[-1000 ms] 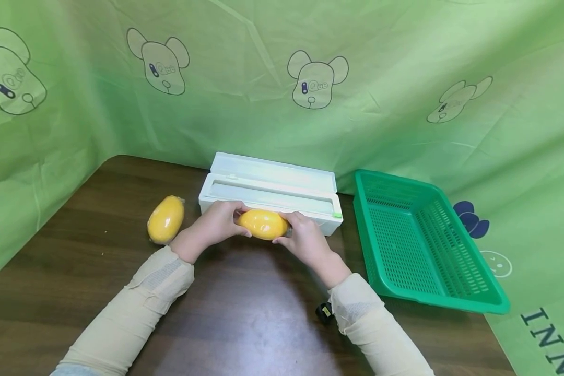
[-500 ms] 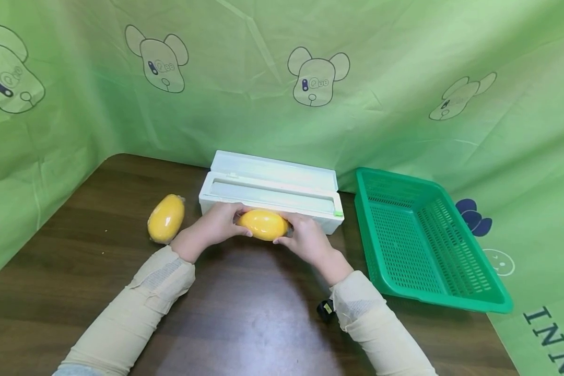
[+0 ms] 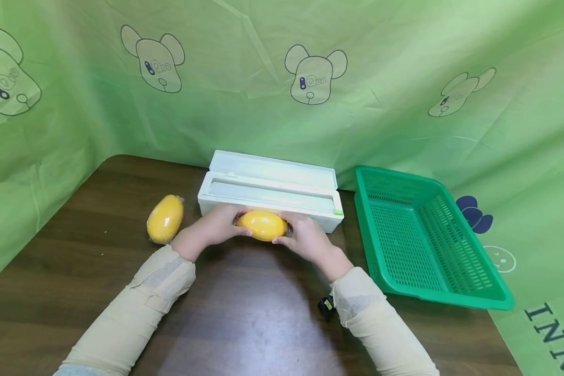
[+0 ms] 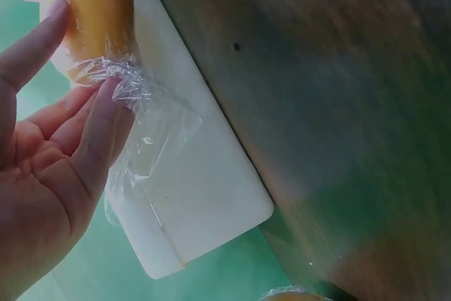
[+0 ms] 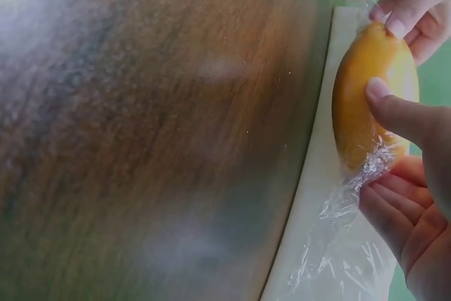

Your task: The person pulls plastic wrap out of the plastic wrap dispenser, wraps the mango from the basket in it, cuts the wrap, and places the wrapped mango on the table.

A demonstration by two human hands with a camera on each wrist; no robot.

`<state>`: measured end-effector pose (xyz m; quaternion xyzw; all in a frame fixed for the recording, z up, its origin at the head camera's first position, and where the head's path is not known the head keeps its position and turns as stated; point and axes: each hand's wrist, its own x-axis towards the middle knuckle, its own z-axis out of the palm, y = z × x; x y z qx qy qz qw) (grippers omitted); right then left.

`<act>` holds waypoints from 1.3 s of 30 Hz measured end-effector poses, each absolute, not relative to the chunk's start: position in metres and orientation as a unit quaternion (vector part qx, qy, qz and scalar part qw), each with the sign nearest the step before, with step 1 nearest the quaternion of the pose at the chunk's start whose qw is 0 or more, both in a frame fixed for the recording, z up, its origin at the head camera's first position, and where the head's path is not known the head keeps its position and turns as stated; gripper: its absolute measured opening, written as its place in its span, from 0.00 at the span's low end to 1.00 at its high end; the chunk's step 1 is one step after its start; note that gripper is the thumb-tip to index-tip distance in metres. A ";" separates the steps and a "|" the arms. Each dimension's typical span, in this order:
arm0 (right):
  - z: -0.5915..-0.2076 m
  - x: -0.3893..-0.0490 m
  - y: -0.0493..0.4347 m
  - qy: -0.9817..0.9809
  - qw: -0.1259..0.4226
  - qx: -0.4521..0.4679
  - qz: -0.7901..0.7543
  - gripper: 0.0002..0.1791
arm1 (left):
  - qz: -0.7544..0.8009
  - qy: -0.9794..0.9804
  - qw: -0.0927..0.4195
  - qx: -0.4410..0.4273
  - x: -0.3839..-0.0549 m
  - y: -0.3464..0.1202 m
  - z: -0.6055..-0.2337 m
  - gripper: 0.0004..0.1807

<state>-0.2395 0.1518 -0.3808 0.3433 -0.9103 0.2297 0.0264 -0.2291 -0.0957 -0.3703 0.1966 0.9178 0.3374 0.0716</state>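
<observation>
Both hands hold a yellow mango (image 3: 261, 225) wrapped in cling film, right in front of a white cling film dispenser (image 3: 272, 197). At the mango's left end, my left hand (image 3: 221, 223) grips it with the thumb on the near side. My right hand (image 3: 307, 237) grips the other end the same way. In the left wrist view, the left fingers pinch bunched film (image 4: 134, 86) at the fruit's end, with loose film trailing over the dispenser. The right wrist view shows twisted film (image 5: 373, 163) at the right fingers and the thumb pressing the fruit's side.
A second wrapped mango (image 3: 165, 219) lies on the brown table (image 3: 244, 313) left of the dispenser, whose lid (image 3: 272, 169) is raised. On the right stands a green plastic basket (image 3: 376, 250). A small black object (image 3: 326, 306) sits beside the right sleeve. Green printed cloth (image 3: 244, 115) hangs behind.
Both hands keep the mango in nearly the same spot before the dispenser. Slightly more film shows at its right end, by the right fingers. The head view has shifted a little.
</observation>
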 end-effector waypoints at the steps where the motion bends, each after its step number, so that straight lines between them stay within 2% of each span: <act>1: -0.381 -0.240 0.152 -0.910 0.022 0.344 0.230 0.33 | 0.335 0.918 0.074 0.197 -0.229 -0.096 -0.370 0.21; 18: -0.380 -0.245 0.153 -0.910 -0.046 0.327 0.250 0.29 | 0.305 0.925 0.099 0.205 -0.229 -0.096 -0.372 0.24; 35: -0.384 -0.249 0.154 -0.910 -0.075 0.319 0.253 0.27 | 0.294 0.924 0.125 0.211 -0.231 -0.096 -0.375 0.21; 39: -0.387 -0.249 0.155 -0.905 -0.064 0.345 0.239 0.27 | 0.293 0.927 0.119 0.203 -0.230 -0.094 -0.378 0.25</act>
